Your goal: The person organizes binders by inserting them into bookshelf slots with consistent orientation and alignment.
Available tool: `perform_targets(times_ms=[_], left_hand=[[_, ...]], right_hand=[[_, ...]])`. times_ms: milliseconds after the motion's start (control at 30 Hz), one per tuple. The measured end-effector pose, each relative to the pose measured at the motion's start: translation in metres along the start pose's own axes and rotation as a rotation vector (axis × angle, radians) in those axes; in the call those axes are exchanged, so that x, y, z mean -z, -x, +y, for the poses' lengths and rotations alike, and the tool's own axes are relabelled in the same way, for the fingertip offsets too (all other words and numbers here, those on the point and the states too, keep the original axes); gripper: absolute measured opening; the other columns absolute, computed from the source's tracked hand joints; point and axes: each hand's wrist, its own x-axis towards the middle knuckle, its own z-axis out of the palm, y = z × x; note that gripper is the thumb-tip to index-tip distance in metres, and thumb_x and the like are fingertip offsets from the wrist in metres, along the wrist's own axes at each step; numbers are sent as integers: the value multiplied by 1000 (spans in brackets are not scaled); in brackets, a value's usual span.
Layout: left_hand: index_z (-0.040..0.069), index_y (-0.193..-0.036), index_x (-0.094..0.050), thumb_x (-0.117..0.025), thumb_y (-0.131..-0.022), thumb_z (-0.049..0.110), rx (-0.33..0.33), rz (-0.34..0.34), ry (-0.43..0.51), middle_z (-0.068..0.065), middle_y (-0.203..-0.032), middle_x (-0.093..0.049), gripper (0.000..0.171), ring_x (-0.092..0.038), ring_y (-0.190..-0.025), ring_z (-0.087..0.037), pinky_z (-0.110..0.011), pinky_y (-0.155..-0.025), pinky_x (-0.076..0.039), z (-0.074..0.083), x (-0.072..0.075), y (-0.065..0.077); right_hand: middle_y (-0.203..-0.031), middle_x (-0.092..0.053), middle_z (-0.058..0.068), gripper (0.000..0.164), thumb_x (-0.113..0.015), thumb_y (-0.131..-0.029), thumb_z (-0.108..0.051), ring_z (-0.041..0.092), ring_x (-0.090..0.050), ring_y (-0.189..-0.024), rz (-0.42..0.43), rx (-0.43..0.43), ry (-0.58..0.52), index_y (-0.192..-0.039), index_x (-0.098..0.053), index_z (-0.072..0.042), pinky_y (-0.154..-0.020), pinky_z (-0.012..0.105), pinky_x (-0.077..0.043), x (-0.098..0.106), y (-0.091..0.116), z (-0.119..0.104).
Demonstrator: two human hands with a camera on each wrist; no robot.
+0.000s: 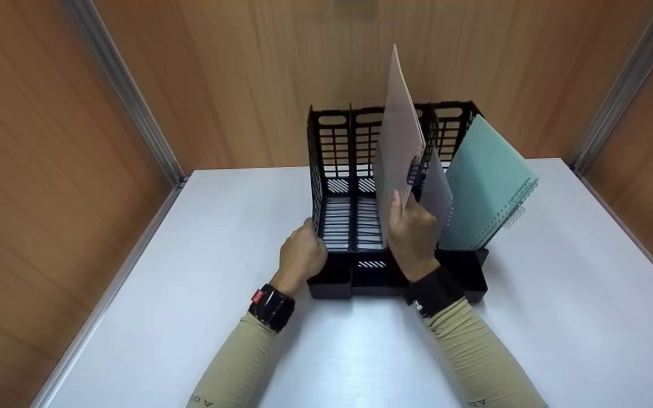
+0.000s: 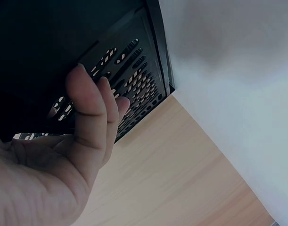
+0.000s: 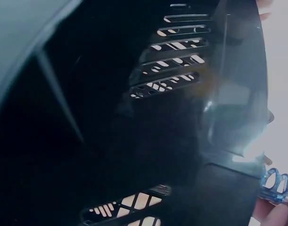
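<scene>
A black desktop file organizer (image 1: 330,283) with mesh walls and upright slots stands on the table. My left hand (image 1: 302,252) grips its left side near the front; in the left wrist view, fingers (image 2: 89,101) curl against the slotted wall. My right hand (image 1: 414,235) pinches a tall pale-pink spiral notebook (image 1: 399,124) by its bound edge, thumb on the cover. That notebook stands upright, partly inside a middle slot. The right wrist view is mostly filled by the organizer's black plastic (image 3: 158,127), with a blue spiral binding (image 3: 275,183) and fingertips at the lower right.
Right of the held notebook stands a smaller pale spiral notebook (image 1: 435,190). A mint-green spiral notebook (image 1: 485,181) leans rightward in the rightmost slot. The white table (image 1: 219,226) is bordered by wooden panels (image 1: 236,73) behind and at both sides.
</scene>
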Motion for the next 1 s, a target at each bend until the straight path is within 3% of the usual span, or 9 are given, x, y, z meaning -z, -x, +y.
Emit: perform_targets(times_ms=[333, 633, 1000], left_hand=[[-13, -143, -47, -43, -93, 2, 5, 1, 0, -26, -123, -68, 53, -70, -106, -40, -52, -81, -58, 0, -2, -1], [-11, -146, -46, -45, -93, 4, 27, -13, -8, -27, -129, -65, 55, -67, -111, -41, -52, -87, -57, 2, -1, -1], [-14, -143, -47, -44, -91, 2, -9, 5, -21, -29, -123, -67, 54, -69, -106, -41, -52, -81, -58, 0, -2, -1]], right_hand=[[-56, -42, 4, 19, -59, -101, -4, 20, -40, -44, 40, -11, -71, -83, -59, 0, -40, 38, -34, -7, 2, 4], [-59, -53, 11, 16, -62, -99, -4, 24, -47, -45, 100, -34, -124, -84, -61, 1, -40, 41, -40, -10, 3, 5], [-58, -38, 0, 19, -56, -103, -7, 18, -39, -45, -23, -67, -80, -86, -58, 0, -39, 38, -35, -14, 10, 13]])
